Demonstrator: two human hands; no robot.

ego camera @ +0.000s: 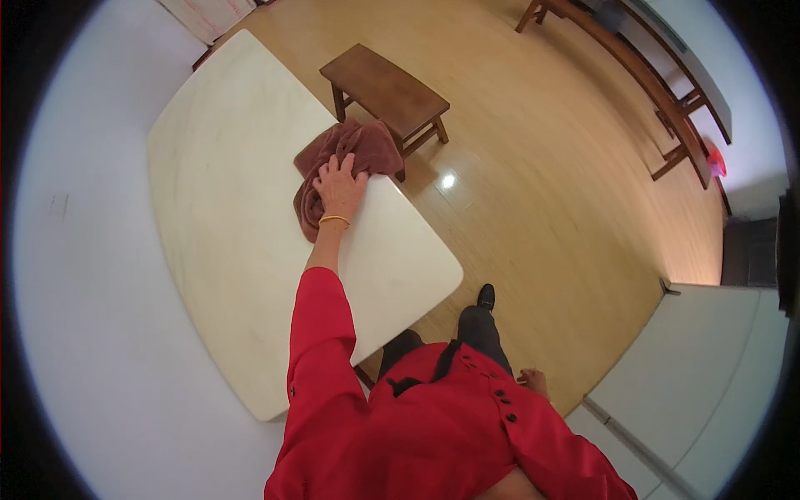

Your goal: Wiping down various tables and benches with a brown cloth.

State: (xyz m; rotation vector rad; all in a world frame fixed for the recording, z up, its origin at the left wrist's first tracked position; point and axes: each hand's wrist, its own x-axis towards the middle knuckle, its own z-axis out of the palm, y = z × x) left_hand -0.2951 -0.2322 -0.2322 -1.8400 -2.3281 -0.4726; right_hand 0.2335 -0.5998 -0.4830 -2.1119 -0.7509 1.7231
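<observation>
A bunched brown cloth (381, 147) lies at the edge of a pale, smooth-topped table (219, 206), one corner of it reaching past the edge. My left hand (340, 187) presses on it from above, its spread fingertips sunk in the folds; a yellow bracelet circles the wrist. My right hand (532, 379) hangs low beside my body, away from the table. Its fingers look partly curled, and I cannot tell whether anything is in them.
A brown wooden bench (387, 87) stands close to the table's far side. White wall lies along the left. Wooden furniture (631, 69) and a pink object (716, 162) are at the upper right. A white panelled surface (675, 356) is at the lower right.
</observation>
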